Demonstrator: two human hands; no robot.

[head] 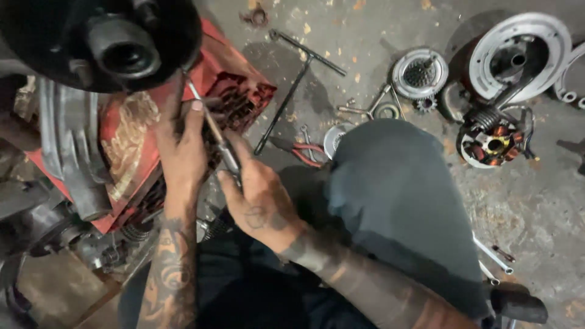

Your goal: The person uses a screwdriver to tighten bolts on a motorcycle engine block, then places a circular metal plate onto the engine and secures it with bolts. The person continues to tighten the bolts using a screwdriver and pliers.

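Note:
My right hand [259, 198] is closed around the handle of a long screwdriver [212, 125], whose shaft runs up and left toward a black round engine housing [103, 39]. My left hand [183, 149] rests beside the shaft, fingers touching it near the housing's lower edge. Both hands work over a red plastic crate [237, 85] that the engine sits against. The screwdriver's tip is hidden at the housing.
On the concrete floor lie a T-handle wrench [301, 70], red-handled pliers [301, 152], a sprocket plate [420, 73], a stator coil [493, 143], a round silver cover [521, 55] and wrenches [493, 256]. My knee in dark trousers [396, 195] fills the middle.

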